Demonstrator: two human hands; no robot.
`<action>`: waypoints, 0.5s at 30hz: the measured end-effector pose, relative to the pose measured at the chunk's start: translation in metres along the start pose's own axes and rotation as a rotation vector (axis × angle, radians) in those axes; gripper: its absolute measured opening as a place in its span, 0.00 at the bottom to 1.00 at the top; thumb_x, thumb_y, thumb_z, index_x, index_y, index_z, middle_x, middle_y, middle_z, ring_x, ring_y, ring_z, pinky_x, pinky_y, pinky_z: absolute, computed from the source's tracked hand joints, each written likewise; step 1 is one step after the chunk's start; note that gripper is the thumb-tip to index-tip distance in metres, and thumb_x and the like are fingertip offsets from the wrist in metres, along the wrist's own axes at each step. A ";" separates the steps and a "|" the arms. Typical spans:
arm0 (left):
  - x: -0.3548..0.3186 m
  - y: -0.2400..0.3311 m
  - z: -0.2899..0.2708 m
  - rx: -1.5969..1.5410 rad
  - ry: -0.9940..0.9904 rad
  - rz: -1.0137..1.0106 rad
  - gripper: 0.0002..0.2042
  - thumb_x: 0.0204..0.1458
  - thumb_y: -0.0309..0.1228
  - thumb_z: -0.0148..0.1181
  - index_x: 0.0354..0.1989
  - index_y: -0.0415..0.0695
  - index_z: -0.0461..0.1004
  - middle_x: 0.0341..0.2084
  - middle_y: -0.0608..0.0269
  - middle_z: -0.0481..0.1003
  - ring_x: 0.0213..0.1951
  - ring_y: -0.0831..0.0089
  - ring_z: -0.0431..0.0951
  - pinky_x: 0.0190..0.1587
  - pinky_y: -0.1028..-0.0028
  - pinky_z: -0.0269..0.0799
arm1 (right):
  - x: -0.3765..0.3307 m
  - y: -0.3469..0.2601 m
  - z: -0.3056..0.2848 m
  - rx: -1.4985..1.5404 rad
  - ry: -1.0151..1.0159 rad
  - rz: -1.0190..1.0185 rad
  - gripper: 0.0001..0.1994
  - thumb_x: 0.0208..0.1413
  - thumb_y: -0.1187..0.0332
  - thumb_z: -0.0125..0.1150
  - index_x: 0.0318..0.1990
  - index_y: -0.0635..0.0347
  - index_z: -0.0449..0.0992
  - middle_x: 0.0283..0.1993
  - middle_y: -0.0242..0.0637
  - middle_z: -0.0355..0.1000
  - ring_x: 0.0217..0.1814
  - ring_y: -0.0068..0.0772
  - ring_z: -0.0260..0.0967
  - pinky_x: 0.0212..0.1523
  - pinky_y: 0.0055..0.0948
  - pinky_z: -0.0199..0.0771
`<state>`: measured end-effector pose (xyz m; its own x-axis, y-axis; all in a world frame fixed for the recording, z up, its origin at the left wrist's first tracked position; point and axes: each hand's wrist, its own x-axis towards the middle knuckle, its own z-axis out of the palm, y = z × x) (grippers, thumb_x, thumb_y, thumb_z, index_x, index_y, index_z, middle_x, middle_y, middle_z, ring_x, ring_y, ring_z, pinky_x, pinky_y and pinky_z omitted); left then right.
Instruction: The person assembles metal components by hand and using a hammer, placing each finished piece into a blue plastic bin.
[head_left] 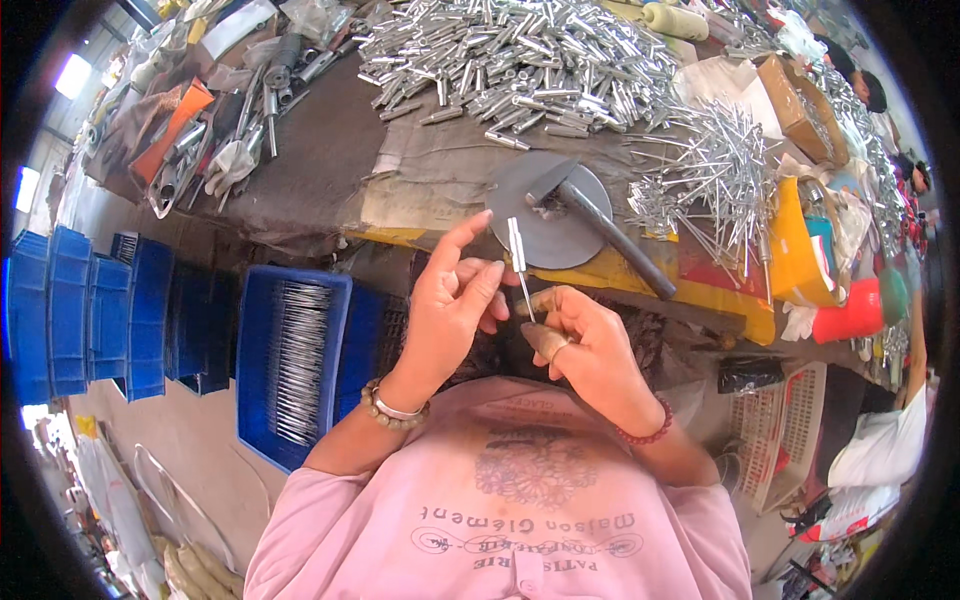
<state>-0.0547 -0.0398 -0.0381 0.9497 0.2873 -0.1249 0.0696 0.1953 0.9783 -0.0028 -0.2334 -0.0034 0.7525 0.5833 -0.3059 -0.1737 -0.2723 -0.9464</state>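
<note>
My right hand (pixel 585 335) pinches the lower end of a thin metal rod (pixel 526 290), which stands nearly upright with a shiny cylindrical metal sleeve (pixel 516 243) at its top. A dark covering shows on one fingertip of that hand. Just left of the rod, my left hand (pixel 450 295) has its index finger stretched out and its thumb apart from it; no object shows in it. Beyond the hands lies a round grey disc (pixel 520 195) on the bench, with a hammer (pixel 615 235) resting across it, its handle toward me on the right.
Behind the disc is a large pile of metal sleeves (pixel 520 65). Loose thin rods (pixel 715 170) lie heaped to the right, beside a yellow container (pixel 800 245) and a red bottle (pixel 848 310). At left stands a blue bin (pixel 258 375) holding stacked metal rods (pixel 300 360).
</note>
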 end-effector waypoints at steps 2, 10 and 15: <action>0.000 0.002 0.002 -0.103 -0.012 -0.039 0.31 0.72 0.28 0.61 0.81 0.48 0.59 0.40 0.61 0.86 0.30 0.85 0.76 0.29 0.83 0.72 | 0.000 -0.001 0.004 0.022 -0.015 0.017 0.11 0.66 0.75 0.66 0.53 0.68 0.79 0.31 0.33 0.77 0.31 0.17 0.68 0.34 0.25 0.71; -0.007 0.001 -0.016 -0.235 0.106 0.079 0.32 0.65 0.24 0.67 0.76 0.47 0.61 0.37 0.68 0.80 0.31 0.87 0.73 0.29 0.85 0.66 | 0.007 0.002 0.021 -0.126 -0.093 -0.144 0.11 0.68 0.81 0.61 0.56 0.66 0.78 0.41 0.32 0.79 0.40 0.19 0.78 0.38 0.22 0.80; -0.019 -0.007 -0.093 -0.087 0.380 0.196 0.30 0.66 0.22 0.65 0.74 0.46 0.61 0.38 0.67 0.79 0.36 0.85 0.75 0.38 0.82 0.68 | 0.016 0.007 -0.003 -0.249 0.168 -0.394 0.19 0.74 0.73 0.63 0.69 0.64 0.74 0.45 0.34 0.80 0.44 0.22 0.79 0.43 0.23 0.81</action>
<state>-0.1021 0.0405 -0.0582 0.7612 0.6485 -0.0058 -0.1425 0.1759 0.9740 0.0102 -0.2280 -0.0146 0.8260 0.5527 0.1109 0.2863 -0.2420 -0.9271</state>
